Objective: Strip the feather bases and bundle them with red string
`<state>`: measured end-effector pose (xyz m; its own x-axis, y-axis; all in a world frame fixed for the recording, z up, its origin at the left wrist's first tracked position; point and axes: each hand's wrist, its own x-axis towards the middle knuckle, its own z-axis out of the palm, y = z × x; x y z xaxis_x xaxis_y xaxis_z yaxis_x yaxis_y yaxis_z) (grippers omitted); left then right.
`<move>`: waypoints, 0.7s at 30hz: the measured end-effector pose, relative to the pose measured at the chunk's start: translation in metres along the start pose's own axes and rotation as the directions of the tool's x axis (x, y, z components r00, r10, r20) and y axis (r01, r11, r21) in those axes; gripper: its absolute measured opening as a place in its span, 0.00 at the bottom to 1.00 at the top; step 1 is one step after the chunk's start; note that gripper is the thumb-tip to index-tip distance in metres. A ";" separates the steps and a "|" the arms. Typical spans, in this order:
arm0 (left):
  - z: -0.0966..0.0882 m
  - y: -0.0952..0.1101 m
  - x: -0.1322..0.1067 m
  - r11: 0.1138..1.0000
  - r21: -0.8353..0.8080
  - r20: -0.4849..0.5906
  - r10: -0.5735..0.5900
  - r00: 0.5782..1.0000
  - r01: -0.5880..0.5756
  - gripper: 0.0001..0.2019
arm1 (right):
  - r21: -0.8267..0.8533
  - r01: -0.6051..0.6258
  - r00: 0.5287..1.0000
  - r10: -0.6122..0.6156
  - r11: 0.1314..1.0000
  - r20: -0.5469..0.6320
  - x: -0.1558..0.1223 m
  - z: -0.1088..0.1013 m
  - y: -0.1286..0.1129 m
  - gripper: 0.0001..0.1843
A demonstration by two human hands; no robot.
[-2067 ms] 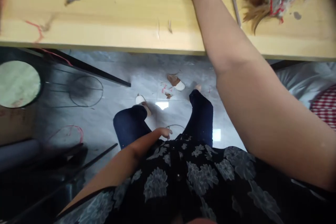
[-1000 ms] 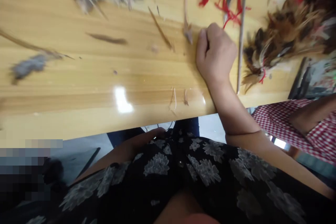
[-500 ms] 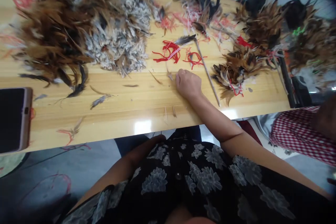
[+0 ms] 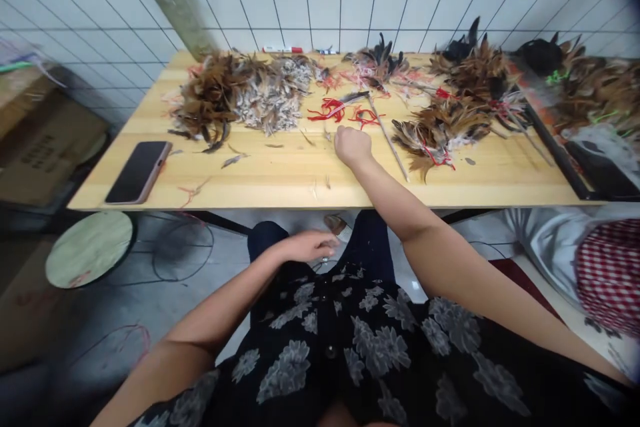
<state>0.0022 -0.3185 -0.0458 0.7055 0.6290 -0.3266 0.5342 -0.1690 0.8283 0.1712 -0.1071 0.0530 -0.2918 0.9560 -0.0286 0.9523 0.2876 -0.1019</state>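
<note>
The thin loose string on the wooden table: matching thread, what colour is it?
The thin string is bright red, best in the head view.

you can read nothing here: the cardboard box [image 4: 43, 153] on your left bears dark printed characters, too blurred to make out, and the red-and-white item [image 4: 283, 49] at the far edge of the table [image 4: 300, 190] shows only marks too small to tell.

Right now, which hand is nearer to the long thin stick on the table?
Right. The right hand rests on the table just left of the stick. The left hand is farther away, below the table's front edge.
</note>
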 end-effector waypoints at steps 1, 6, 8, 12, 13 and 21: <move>-0.020 0.013 -0.008 0.999 -0.002 -0.040 0.045 0.998 -0.045 0.13 | 0.012 0.004 1.000 -0.004 1.000 0.001 0.001 0.000 0.000 0.32; -0.141 0.068 -0.005 0.964 0.264 -0.426 0.111 0.898 0.006 0.13 | 0.060 0.038 0.999 -0.038 0.998 0.008 0.003 0.000 0.001 0.32; -0.184 0.073 0.019 0.907 0.398 -0.549 0.114 0.828 0.139 0.12 | 0.072 0.044 0.999 -0.046 0.996 0.021 0.002 -0.002 0.001 0.31; -0.248 0.068 0.088 0.836 0.448 -0.483 -0.072 0.872 0.318 0.13 | 0.104 0.060 0.996 -0.067 0.993 0.058 0.002 -0.004 0.002 0.32; -0.260 0.065 0.105 0.814 0.461 -0.471 -0.112 0.875 0.352 0.13 | 0.112 0.069 0.995 -0.077 0.991 0.065 0.003 -0.003 0.003 0.32; -0.296 0.057 0.193 0.820 0.479 -0.582 0.030 0.813 0.313 0.21 | 0.187 0.104 0.984 -0.128 0.977 0.121 0.007 -0.007 0.003 0.33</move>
<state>0.0305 0.0179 0.0732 0.3182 0.9477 0.0241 0.8822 -0.3053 0.3584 0.1723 -0.0991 0.0595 -0.4203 0.8973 -0.1352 0.8830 0.3701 -0.2886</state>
